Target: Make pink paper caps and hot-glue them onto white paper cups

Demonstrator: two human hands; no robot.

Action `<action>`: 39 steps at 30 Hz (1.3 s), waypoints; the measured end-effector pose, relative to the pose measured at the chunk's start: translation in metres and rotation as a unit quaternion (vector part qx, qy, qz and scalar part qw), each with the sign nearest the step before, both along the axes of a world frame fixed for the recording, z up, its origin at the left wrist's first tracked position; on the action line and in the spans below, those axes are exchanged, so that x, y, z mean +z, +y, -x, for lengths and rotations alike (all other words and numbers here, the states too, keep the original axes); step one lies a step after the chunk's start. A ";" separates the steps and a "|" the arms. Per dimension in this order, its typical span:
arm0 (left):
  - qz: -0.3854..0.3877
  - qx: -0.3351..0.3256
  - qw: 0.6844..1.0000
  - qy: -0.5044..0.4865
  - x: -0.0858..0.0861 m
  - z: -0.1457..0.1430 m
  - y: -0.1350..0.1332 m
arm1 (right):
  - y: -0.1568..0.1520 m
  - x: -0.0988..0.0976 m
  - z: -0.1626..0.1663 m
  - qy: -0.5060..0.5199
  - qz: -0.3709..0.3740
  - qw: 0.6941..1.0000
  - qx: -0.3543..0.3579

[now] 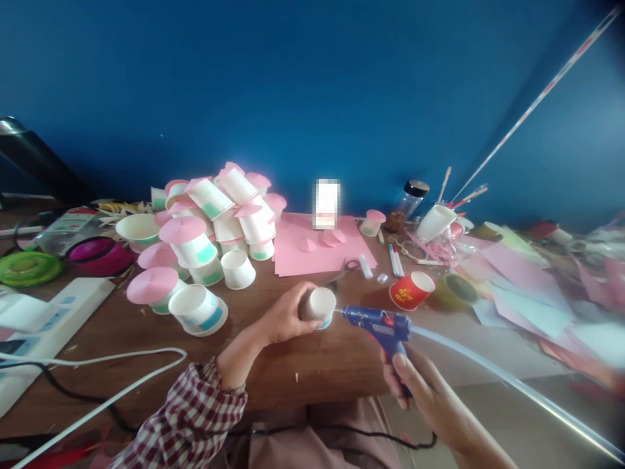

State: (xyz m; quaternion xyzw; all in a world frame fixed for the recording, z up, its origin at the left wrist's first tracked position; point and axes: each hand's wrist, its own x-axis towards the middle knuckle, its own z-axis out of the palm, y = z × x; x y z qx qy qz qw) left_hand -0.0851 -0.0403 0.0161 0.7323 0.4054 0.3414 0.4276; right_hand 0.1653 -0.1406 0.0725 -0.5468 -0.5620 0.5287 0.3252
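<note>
While the left hand [286, 318] wrapped its fingers around a small white paper cup [318, 306], I saw the cup lying on its side above the front edge of the wooden table [312, 365], its plain base turned toward the blue glue gun [379, 327]. The right hand [415, 384] was clenched on the gun's grip, and the nozzle tip sat just at the cup's base; I could not tell whether it touched. A clear glue stick [488, 371] trailed out from the back of the gun to the right.

Beyond the cup lay a pink paper sheet [319, 246] with small pink discs on it, and scissors [344, 268] rested at its near edge. Right of the cup a red cup [413, 290] lay tipped over, with gold characters printed on it that I could not read. Left of the cup stood a heap of white cups with pink cone lids [209, 221], some banded in green.

The table edge ran just below the held cup, and the bare wood between the heap and the red cup left room around both hands. A white cable [97, 358] crossed the table's near left corner.
</note>
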 end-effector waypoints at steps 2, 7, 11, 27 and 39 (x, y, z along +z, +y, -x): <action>-0.003 0.001 1.000 0.000 0.001 0.000 0.000 | -0.001 0.003 -0.002 -0.010 -0.006 1.000 0.001; -0.028 0.022 0.999 0.007 0.001 -0.003 -0.001 | -0.002 0.009 -0.003 -0.011 -0.015 1.000 0.000; -0.082 0.058 0.995 0.031 0.001 -0.004 -0.001 | 0.000 0.007 -0.003 -0.024 -0.027 0.999 -0.001; -0.141 0.068 0.986 0.050 0.003 -0.006 -0.001 | 0.000 -0.004 -0.004 -0.105 -0.060 0.993 0.015; -0.218 0.099 0.968 0.073 -0.005 -0.004 0.002 | 0.000 0.005 0.003 -0.077 -0.050 0.996 -0.006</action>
